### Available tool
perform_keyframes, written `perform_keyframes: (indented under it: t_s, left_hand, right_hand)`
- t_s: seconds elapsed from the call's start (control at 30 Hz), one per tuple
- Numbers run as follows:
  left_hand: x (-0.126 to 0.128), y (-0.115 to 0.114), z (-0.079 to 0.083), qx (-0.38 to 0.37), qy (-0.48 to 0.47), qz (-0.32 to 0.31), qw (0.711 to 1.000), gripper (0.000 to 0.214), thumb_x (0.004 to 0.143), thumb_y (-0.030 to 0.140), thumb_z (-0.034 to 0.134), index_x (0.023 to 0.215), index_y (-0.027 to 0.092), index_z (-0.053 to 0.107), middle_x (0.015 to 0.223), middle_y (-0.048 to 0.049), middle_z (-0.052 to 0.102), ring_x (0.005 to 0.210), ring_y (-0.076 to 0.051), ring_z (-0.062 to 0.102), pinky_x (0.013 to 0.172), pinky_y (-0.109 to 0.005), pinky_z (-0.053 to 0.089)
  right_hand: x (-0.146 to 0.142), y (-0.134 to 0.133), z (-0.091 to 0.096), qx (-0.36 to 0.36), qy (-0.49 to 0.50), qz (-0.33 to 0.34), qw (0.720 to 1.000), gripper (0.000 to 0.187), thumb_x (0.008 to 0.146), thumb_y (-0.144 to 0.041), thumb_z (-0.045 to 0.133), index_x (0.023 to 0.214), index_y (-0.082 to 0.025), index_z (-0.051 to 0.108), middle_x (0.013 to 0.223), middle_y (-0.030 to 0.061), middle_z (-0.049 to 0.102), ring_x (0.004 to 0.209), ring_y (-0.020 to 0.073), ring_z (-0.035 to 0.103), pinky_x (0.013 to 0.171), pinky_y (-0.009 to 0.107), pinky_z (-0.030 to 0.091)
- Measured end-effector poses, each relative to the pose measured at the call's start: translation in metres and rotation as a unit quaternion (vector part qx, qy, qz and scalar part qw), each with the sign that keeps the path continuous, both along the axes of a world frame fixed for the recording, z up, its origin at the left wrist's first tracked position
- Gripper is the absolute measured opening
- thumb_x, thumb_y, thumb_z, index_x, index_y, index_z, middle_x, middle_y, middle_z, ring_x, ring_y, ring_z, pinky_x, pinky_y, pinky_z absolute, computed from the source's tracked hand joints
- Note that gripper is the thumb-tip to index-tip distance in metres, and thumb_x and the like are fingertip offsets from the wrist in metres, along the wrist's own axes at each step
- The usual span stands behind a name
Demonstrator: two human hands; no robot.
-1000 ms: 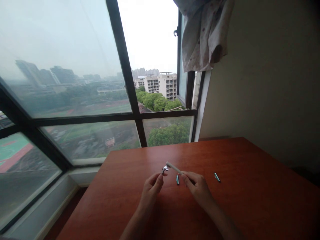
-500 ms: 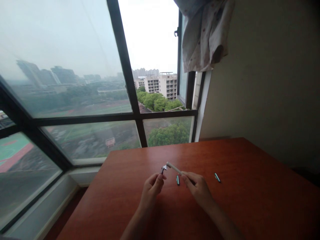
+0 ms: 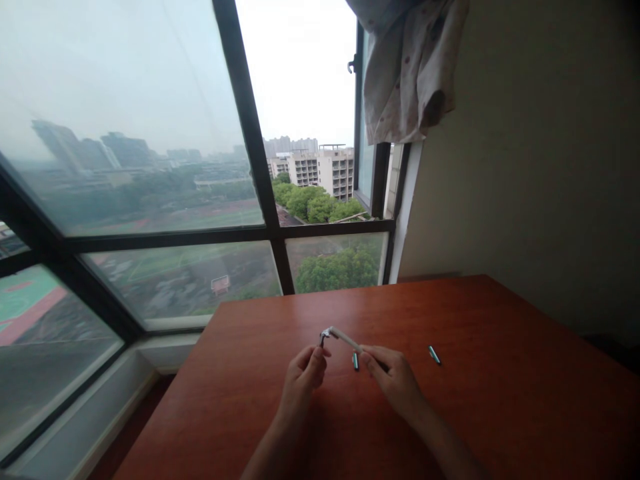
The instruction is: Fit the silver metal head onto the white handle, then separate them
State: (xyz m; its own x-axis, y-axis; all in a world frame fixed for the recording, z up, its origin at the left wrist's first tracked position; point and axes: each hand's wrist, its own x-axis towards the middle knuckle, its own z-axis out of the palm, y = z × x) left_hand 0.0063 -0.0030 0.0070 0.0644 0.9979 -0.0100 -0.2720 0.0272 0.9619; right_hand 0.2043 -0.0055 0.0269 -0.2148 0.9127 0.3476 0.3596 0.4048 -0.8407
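Observation:
In the head view my left hand pinches a razor handle upright, its silvery head end showing above my fingers. My right hand is closed around a slim pale stick; its exact kind is too small to tell. The stick slants up to the left, and its far tip meets the razor's head end or lies just beside it. Below the stick, left of my right fingers, a green-and-black razor cartridge lies on the table. Another such cartridge lies farther right.
Both hands are over a reddish-brown wooden table. Dark-framed windows stand behind and to the left, one pane open. A spotted curtain hangs at the upper right beside a plain wall.
The razor handle in my left hand has shifted slightly left and up. The stick's tip has moved left with it, staying at the razor's head end. Both cartridges lie still.

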Motion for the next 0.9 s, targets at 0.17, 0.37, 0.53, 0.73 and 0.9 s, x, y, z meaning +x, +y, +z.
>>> perform_keyframes:
  t_s: [0.17, 0.37, 0.53, 0.73, 0.9]
  left_hand:
    - [0.0011, -0.0003, -0.0011, 0.009, -0.009, -0.012, 1.000, 0.041, 0.075, 0.054, 0.064, 0.078, 0.014, 0.059, 0.052, 0.0085, 0.033, 0.044, -0.005, 0.025, 0.043, -0.019, 0.017]
    - [0.0000, 0.0016, -0.0046, 0.022, -0.002, -0.003, 1.000, 0.041, 0.078, 0.054, 0.061, 0.078, 0.014, 0.059, 0.051, 0.0086, 0.033, 0.044, -0.005, 0.025, 0.043, -0.019, 0.017]
    - [0.0004, 0.0013, -0.0047, 0.011, -0.004, -0.004, 1.000, 0.042, 0.076, 0.056, 0.063, 0.078, 0.014, 0.058, 0.052, 0.0083, 0.033, 0.044, -0.005, 0.026, 0.043, -0.019, 0.017]
    - [0.0011, 0.0000, -0.0033, 0.008, -0.009, -0.009, 1.000, 0.042, 0.076, 0.055, 0.062, 0.078, 0.014, 0.058, 0.052, 0.0080, 0.034, 0.044, -0.005, 0.026, 0.043, -0.019, 0.017]
    - [0.0010, -0.0002, -0.0028, 0.011, -0.010, -0.012, 1.000, 0.041, 0.076, 0.055, 0.063, 0.079, 0.014, 0.059, 0.051, 0.0087, 0.033, 0.043, -0.005, 0.025, 0.043, -0.019, 0.017]
  right_hand:
    - [-0.0005, 0.0012, -0.0018, -0.007, 0.004, -0.013, 1.000, 0.043, 0.091, -0.044, 0.042, 0.076, -0.014, 0.069, 0.064, 0.0023, 0.060, 0.060, 0.0157, 0.054, 0.055, 0.023, 0.037]
    - [-0.0022, -0.0022, 0.0016, -0.028, 0.009, 0.021, 0.999, 0.043, 0.091, -0.046, 0.042, 0.075, -0.014, 0.066, 0.061, -0.0001, 0.054, 0.057, 0.0135, 0.049, 0.053, 0.022, 0.033]
    - [-0.0019, -0.0021, 0.0013, -0.034, 0.014, 0.023, 0.999, 0.045, 0.091, -0.048, 0.041, 0.079, -0.014, 0.067, 0.061, -0.0002, 0.053, 0.056, 0.0133, 0.050, 0.052, 0.022, 0.034]
    - [-0.0024, -0.0014, -0.0011, -0.019, 0.009, -0.002, 1.000, 0.044, 0.092, -0.045, 0.040, 0.077, -0.014, 0.068, 0.060, 0.0004, 0.055, 0.057, 0.0141, 0.052, 0.053, 0.023, 0.035]
    - [-0.0028, 0.0014, -0.0055, -0.013, 0.007, -0.015, 1.000, 0.044, 0.092, -0.046, 0.041, 0.083, -0.014, 0.071, 0.060, 0.0010, 0.058, 0.057, 0.0148, 0.053, 0.053, 0.023, 0.037]
